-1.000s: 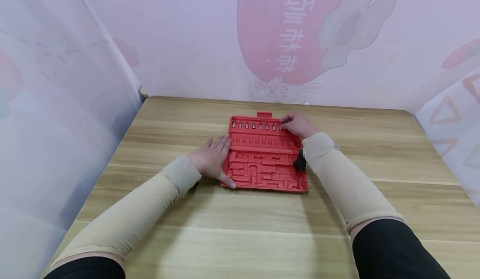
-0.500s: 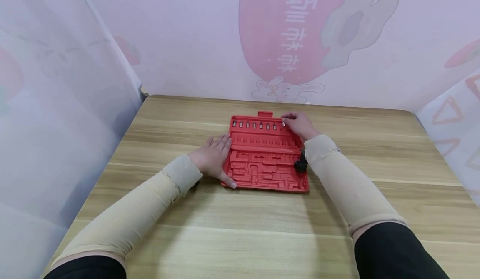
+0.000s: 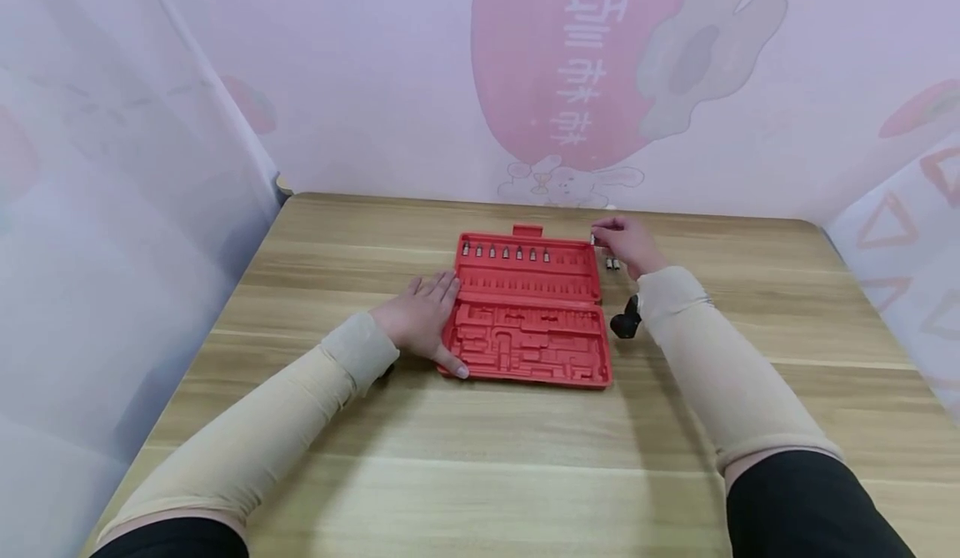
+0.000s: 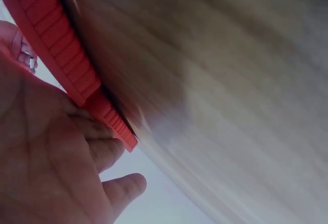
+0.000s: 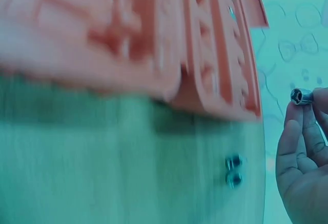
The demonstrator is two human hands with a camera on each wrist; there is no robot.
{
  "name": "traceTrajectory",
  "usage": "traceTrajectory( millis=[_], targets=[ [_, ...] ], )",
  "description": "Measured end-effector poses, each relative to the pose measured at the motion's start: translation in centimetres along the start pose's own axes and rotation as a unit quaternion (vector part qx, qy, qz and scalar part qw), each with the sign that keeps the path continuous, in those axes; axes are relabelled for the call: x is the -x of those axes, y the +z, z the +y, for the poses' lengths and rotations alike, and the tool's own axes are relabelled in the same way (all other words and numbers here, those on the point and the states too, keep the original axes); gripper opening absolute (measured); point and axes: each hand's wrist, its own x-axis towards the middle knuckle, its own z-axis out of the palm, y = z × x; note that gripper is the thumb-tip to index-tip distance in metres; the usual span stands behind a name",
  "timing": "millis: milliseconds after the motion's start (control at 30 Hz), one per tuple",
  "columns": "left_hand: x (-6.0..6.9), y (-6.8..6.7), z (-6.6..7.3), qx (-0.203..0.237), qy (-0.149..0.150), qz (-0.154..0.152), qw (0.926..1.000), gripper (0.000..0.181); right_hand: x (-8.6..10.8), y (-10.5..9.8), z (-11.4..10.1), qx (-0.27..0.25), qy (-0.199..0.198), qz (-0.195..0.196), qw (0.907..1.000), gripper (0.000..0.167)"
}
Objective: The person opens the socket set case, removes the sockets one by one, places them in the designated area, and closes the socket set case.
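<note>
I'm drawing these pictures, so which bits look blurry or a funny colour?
Right wrist: blue-green tint, the red case smeared at picture left, the fingers sharper; left wrist: the table soft, shadowed beside the case; head: clearer, more natural colours, soft shadows on the table.

White characters (image 3: 583,72) in a column, at one o'clock in the head view, on the pink oval (image 3: 517,66) of the backdrop (image 3: 360,82), topmost cut off, wording unclear
</note>
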Motion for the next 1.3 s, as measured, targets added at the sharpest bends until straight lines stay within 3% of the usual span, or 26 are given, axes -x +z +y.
traceTrajectory(
  millis=[300,533,667,1300],
  targets=[
    [0.0,0.2,-0.1,0.007,-0.005,0.006,0.9999,0.148,0.5,-3.2,1.2,0.018,0.020,0.006,0.9996,0.043],
    [0.1,0.2,-0.2,0.014,-0.007,0.005,0.9999,0.148,0.6,-4.3,2.6,0.023,0.033,0.008,0.9992,0.040],
    [0.0,0.3,-0.2,0.019,-0.008,0.006,0.9998,0.148,0.4,-4.7,3.3,0.050,0.039,0.001,0.9980,0.039],
    [0.1,0.4,-0.2,0.024,-0.004,-0.004,0.9997,0.149,0.1,-3.9,3.5,0.156,0.056,0.006,0.9861,0.029]
  ],
)
